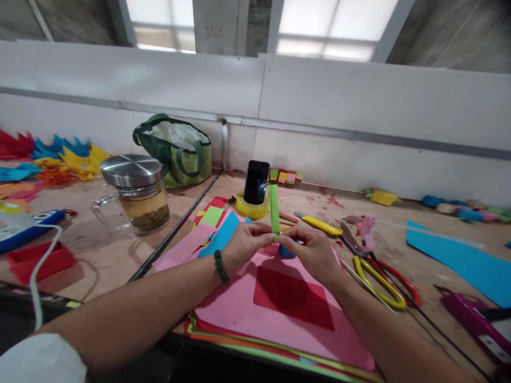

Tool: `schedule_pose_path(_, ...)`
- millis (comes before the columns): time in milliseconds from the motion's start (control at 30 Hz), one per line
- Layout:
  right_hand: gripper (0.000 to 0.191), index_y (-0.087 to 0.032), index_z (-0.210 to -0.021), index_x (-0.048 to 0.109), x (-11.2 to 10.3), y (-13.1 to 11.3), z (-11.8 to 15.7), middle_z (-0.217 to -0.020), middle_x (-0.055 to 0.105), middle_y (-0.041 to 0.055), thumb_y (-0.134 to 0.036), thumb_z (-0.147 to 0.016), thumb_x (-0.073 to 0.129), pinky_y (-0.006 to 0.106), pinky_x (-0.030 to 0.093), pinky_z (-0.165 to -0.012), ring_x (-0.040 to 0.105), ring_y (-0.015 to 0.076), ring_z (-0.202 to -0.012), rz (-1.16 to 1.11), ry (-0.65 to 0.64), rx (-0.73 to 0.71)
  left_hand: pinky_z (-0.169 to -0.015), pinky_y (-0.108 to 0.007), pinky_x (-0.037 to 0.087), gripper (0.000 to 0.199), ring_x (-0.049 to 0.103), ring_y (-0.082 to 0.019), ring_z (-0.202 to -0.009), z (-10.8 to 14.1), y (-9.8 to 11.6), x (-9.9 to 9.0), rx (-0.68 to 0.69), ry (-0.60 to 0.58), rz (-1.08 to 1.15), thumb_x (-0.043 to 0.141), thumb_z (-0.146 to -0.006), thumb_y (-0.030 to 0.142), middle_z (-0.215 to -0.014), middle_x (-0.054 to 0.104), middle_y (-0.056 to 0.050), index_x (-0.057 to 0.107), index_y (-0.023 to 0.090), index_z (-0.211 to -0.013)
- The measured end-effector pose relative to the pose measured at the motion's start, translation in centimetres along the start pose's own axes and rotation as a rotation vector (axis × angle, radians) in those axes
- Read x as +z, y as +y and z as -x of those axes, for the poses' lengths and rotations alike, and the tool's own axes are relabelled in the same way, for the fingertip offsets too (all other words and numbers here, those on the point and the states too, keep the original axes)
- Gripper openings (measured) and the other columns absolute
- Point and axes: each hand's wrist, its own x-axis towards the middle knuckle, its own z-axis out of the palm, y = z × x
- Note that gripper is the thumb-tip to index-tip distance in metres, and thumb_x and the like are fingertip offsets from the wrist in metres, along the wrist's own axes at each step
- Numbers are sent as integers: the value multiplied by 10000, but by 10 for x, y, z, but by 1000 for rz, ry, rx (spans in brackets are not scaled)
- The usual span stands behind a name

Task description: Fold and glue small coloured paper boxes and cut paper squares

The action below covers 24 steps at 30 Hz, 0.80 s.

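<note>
A narrow green strip [274, 208] stands upright between my hands, its lower end pinched in the fingers. My left hand [249, 244], with a dark green bead bracelet on the wrist, grips the strip from the left. From the right, my right hand [313, 250] pinches the same lower end. Just under the fingers are small pink and blue [286, 252] pieces, partly hidden. Below the hands, a red rectangle [293, 298] lies on a pink sheet [231, 308], which tops a stack of coloured sheets.
A phone [256, 182] leans in a yellow tape roll [252, 208]. To the right lie a yellow cutter [321, 225], scissors [379, 282], a pink glue gun [366, 234] and a blue sheet [459, 260]. A glass tea mug [138, 197] and a green bag [179, 154] stand left.
</note>
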Motion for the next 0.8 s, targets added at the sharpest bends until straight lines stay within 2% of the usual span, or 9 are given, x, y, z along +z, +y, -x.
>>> schedule_pose_path(167, 233, -181, -601, 659, -1, -2, -1, -560, 621, -1, -380, -711, 712, 242, 419, -469, 533, 124, -509, 53, 2, 8, -667, -256, 454, 166, 559, -124, -636, 2, 2, 2, -11, 26, 24, 763, -629, 278, -630, 655, -23, 721, 122, -670)
schedule_pose_path(300, 257, -183, -597, 628, 0, 0, 0, -559, 607, -3, -396, -699, 727, 247, 420, -464, 526, 120, -496, 30, 33, 7, -723, -275, 462, 226, 596, -160, -763, 3, 5, 3, -10, -16, 4, 755, -666, 300, -801, 700, -64, 740, 116, -797)
schedule_pose_path(367, 262, -182, -622, 618, 0, -1, 0, -554, 594, -14, -402, -688, 743, 239, 416, -452, 515, 111, -485, -22, 38, 23, -722, -271, 463, 249, 595, -159, -773, 3, 5, 3, -7, -29, 22, 761, -669, 306, -820, 698, -63, 737, 117, -829)
schedule_pose_path(500, 277, -172, -654, 641, -3, -5, 0, -565, 601, -18, -430, -689, 734, 229, 433, -437, 530, 101, -468, -139, -64, 123, -627, -230, 435, 189, 545, -106, -632, 1, 5, 1, 41, -22, 0, 750, -683, 297, -683, 656, -20, 708, 118, -724)
schedule_pose_path(600, 274, -168, -651, 658, -5, -8, -1, -569, 607, -14, -431, -695, 723, 231, 444, -437, 537, 100, -463, -179, -132, 176, -613, -220, 430, 173, 553, -100, -631, 0, 3, 1, 94, -13, -17, 740, -686, 262, -717, 664, -13, 698, 124, -781)
schedule_pose_path(700, 265, -174, -623, 640, -6, -8, -1, -535, 584, -20, -415, -711, 704, 228, 419, -421, 515, 100, -454, -146, -128, 140, -582, -211, 421, 214, 548, -92, -600, 0, 0, 1, 113, 11, -49, 741, -685, 257, -685, 646, 0, 672, 119, -834)
schedule_pose_path(800, 234, -176, -624, 626, -4, -7, 0, -538, 565, -24, -375, -735, 678, 227, 396, -437, 486, 97, -470, -58, -86, 39, -559, -203, 410, 321, 534, -85, -564, 0, -3, 2, 77, 54, -60, 760, -668, 270, -616, 608, 26, 634, 117, -920)
